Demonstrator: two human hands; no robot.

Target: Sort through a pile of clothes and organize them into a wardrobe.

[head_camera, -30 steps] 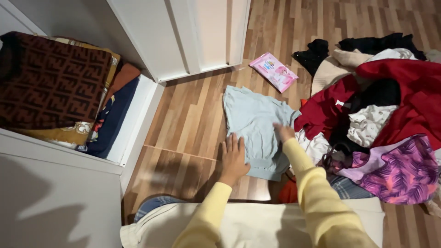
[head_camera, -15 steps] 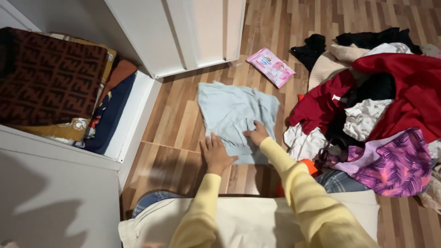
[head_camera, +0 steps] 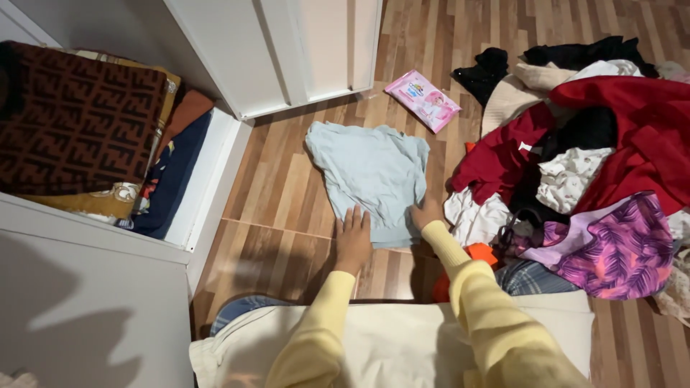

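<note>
Head view, looking down. Pale blue T-shirt (head_camera: pixel 370 176) lies spread flat on the wood floor (head_camera: pixel 280 194), long axis running away from the person: collar end far, toward the white wardrobe door (head_camera: pixel 302 50); hem end near, under both hands. Left hand (head_camera: pixel 353 233) rests palm-down, fingers spread, on the near-left corner of the hem; it looks flat and unclenched, pressing the cloth rather than pinching it. Right hand (head_camera: pixel 425 214) sits at the near-right edge of the shirt, w/ fingers curled onto the fabric; whether they pinch the edge cannot be told from here. Both hands thus at the same (near) end, approx. level, the rest of the garment lying straight ahead of them. Right of the shirt, just beside the right hand: mixed clothes pile (head_camera: pixel 582 165). Beyond the shirt: pink packet (head_camera: pixel 422 99). Left: open drawer (head_camera: pixel 208 187) holding folded textiles.
</note>
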